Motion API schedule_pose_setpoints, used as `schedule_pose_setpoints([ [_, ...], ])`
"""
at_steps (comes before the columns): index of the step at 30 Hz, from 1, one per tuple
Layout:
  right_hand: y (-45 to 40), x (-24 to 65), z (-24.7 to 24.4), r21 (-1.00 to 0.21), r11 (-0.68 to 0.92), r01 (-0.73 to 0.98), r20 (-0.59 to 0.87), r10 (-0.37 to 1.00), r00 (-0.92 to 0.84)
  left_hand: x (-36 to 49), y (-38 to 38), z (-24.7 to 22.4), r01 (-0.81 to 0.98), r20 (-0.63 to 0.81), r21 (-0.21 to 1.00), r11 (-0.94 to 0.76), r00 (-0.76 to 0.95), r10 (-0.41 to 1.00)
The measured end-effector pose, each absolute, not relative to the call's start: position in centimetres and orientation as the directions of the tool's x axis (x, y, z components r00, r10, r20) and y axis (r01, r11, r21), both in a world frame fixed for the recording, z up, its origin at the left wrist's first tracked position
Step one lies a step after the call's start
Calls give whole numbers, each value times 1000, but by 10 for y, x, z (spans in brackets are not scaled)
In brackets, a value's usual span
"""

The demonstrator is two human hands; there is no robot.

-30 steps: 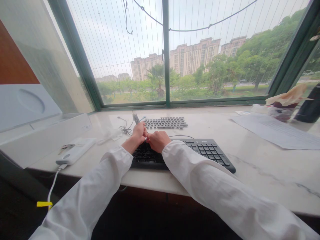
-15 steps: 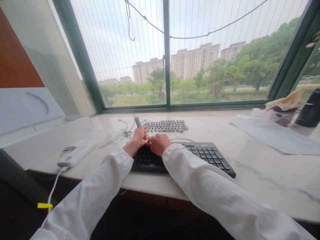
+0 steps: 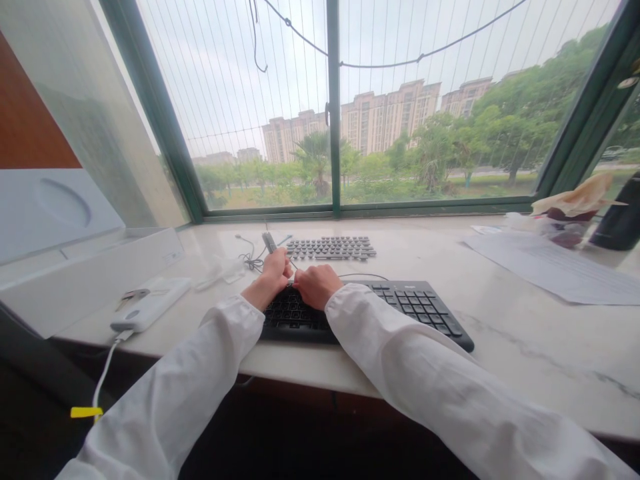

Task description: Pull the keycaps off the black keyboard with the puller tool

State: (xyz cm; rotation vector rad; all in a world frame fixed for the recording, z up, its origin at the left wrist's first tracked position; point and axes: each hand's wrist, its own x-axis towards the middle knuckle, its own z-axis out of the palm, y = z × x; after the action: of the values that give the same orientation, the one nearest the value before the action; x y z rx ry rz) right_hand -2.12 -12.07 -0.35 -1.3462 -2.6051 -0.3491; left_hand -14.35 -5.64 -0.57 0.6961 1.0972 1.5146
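Observation:
A black keyboard (image 3: 420, 307) lies on the pale marble sill in front of me. Both my hands rest on its left part, knuckles together. My left hand (image 3: 273, 277) is closed around a slim dark tool (image 3: 269, 241) whose end sticks up beyond the fingers. My right hand (image 3: 313, 285) is curled into a fist against the left one; whether anything sits inside it is hidden. Just behind the hands, several loose dark keycaps (image 3: 330, 248) lie set out in rows on the sill.
A white power bank (image 3: 150, 303) with a cable lies at the left, beside a long white box (image 3: 90, 273). Thin wires (image 3: 250, 257) are tangled behind my left hand. Paper sheets (image 3: 550, 267), a bag of things (image 3: 570, 207) and a black bottle (image 3: 623, 213) stand at the right. The window frame (image 3: 333, 200) backs the sill.
Both hands stay together on the keyboard's left part, shifting only slightly. The view bobbed down and back up.

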Motion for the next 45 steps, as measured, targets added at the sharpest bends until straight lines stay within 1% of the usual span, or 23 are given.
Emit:
schedule_pose_setpoints([
  [11,-120,-21,-4,104,556,825,290,776,-560,-140,-63,-5,-392,-51,917,-66,-281,958],
  [18,-119,-20,-4,67,543,837,289,792,-537,-133,-65,-4,-324,-8,942,-84,-272,962],
  [21,-119,-20,-3,36,540,841,291,799,-526,-133,-67,-3,-310,33,943,-124,-282,959],
  [25,-118,-20,-4,-19,485,874,353,822,-448,-137,-72,7,-380,157,884,-272,-305,939],
  [28,-117,-21,-5,-73,434,898,385,843,-376,-142,-76,16,-485,238,810,-329,-240,941],
  [31,-115,-22,-4,-156,408,899,374,867,-329,-147,-79,20,-581,270,756,-303,-145,952],
  [33,-115,-22,-4,-189,400,897,374,874,-311,-150,-79,20,-619,274,735,-278,-104,956],
  [41,-115,-23,-4,-250,409,878,397,870,-293,-151,-76,15,-663,255,713,-228,-58,965],
  [45,-116,-24,-4,-233,400,887,409,867,-284,-150,-74,15,-683,261,692,-233,-64,963],
])
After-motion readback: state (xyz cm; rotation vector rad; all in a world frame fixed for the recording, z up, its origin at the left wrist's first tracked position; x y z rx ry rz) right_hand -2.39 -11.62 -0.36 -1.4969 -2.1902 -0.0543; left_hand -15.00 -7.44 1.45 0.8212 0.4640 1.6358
